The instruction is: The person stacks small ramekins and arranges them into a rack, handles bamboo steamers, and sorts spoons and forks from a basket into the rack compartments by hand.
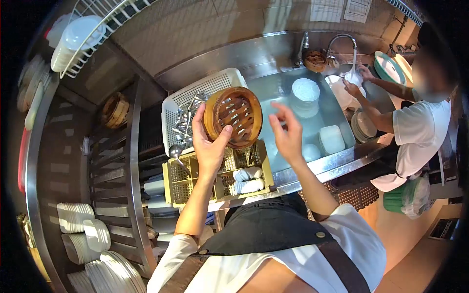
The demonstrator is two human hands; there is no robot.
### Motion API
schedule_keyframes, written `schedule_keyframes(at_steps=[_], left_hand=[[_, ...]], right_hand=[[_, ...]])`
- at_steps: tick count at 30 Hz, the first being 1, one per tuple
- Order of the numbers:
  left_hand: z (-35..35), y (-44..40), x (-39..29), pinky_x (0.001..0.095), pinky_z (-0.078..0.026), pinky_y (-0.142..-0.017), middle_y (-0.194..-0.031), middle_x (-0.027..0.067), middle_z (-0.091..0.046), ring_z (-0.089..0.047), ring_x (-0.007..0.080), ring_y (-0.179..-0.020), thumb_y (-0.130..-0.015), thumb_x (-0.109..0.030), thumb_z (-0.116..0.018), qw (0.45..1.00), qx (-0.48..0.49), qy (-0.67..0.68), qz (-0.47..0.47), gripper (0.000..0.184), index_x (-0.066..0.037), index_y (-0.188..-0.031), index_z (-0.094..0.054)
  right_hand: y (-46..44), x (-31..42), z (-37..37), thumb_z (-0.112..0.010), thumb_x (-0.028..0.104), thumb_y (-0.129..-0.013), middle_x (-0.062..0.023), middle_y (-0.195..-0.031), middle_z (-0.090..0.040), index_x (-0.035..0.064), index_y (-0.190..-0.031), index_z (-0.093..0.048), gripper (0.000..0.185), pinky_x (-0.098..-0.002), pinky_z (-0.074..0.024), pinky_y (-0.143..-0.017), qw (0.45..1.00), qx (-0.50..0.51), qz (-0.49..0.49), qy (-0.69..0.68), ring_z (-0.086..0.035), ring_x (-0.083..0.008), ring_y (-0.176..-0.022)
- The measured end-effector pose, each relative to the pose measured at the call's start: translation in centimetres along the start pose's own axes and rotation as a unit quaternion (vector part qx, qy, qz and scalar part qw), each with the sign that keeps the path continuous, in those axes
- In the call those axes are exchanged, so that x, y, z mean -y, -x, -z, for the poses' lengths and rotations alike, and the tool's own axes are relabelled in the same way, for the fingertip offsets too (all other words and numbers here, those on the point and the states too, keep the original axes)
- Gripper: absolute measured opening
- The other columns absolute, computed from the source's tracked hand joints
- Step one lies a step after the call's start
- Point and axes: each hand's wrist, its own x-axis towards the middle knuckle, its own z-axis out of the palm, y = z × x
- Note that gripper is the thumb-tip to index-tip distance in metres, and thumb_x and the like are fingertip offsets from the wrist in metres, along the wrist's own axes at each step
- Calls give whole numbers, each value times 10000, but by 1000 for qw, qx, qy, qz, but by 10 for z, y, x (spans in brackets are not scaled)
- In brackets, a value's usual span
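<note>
A round bamboo steamer basket [238,117] with a slatted base is held up in my left hand [211,146], thumb across its rim and fingers behind it. To its right my right hand [287,131] is raised over the sink with fingers apart, holding nothing. Below the steamer basket stands a yellow divided cutlery rack [195,195] with bundled white pieces and a ladle [179,157] in it. Behind it, a white perforated basket [215,78] contains a heap of metal cutlery [183,119].
The water-filled sink [281,88] holds stacked white bowls [306,93] and square dishes [331,139]. At right, a co-worker [415,127] rinses something under the running faucet [353,49]. Another steamer basket [315,61] sits behind the sink. Shelving [134,171] with plate stacks [115,273] borders the left.
</note>
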Motion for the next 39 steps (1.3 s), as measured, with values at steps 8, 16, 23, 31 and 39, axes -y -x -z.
schedule_keyframes(at_steps=[8,16,23,31,39], left_hand=[[19,27,-25,350,-340,-1060,-1351,159,-405,-440,232,-1231,-795,-15,-686,999,-45,3,-22,727,11,-1396,-278],[37,35,-24,347,-356,-1050,-1324,149,-428,-456,219,-1215,-788,-12,-695,997,-72,-2,-31,740,5,-1395,-273],[45,34,-15,347,-369,-1043,-1332,149,-421,-465,219,-1204,-780,11,-686,996,-79,29,-14,747,3,-1393,-260],[72,40,6,428,-508,-910,-1240,111,-530,-550,253,-1112,-837,-179,-662,948,-68,271,151,604,-74,-1351,-363],[73,38,8,459,-452,-983,-1296,109,-491,-510,282,-1168,-803,-260,-720,942,-54,308,122,672,-90,-1349,-367]], right_hand=[[-17,-10,-61,-699,38,-783,-34,-906,-630,19,-1088,-657,309,-246,-488,-716,993,64,33,-94,-594,-117,-820],[-16,-2,-90,-696,-19,-783,-26,-835,-628,0,-914,-713,133,-201,-443,-723,984,0,104,-146,-558,-77,-775],[-23,3,-92,-699,-10,-784,-34,-864,-627,-13,-883,-705,99,-210,-443,-733,988,44,75,-130,-560,-87,-788],[-36,24,-36,-683,7,-811,-22,-853,-597,16,-848,-645,54,-224,-452,-702,934,78,38,-346,-567,-91,-790],[17,-77,13,-602,116,-796,-35,-814,-557,126,-868,-530,102,-365,-447,-708,855,20,-322,-407,-574,-192,-803]])
